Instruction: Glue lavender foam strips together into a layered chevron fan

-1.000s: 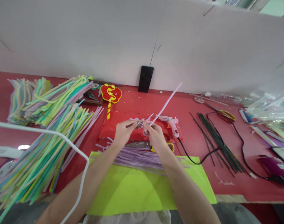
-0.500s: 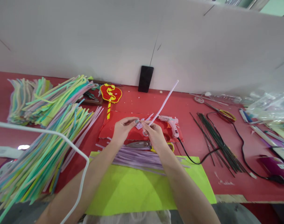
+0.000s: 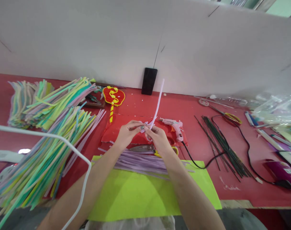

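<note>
Both my hands meet over a red sheet (image 3: 116, 127) in the middle of the red table. My left hand (image 3: 127, 133) pinches a small coiled end of a pale lilac pipe cleaner (image 3: 158, 100). My right hand (image 3: 158, 140) is closed on the same pipe cleaner beside it. The free length rises up and away towards the wall. Under my wrists lies a bundle of lilac pipe cleaners (image 3: 140, 161), partly on a lime-green sheet (image 3: 136, 195).
A big heap of pastel pipe cleaners (image 3: 40, 140) fills the left. A red and yellow ornament (image 3: 113, 97), a black phone (image 3: 149, 80), a glue gun (image 3: 175, 126), scissors (image 3: 228, 116), dark green wires (image 3: 222, 145), a black cord and plastic bags lie around. A white cable (image 3: 64, 142) crosses the near left.
The pipe cleaner's free end has swung from pointing up-right to nearly upright, more to the left. My hands stay together in the same spot, fingers shifting slightly.
</note>
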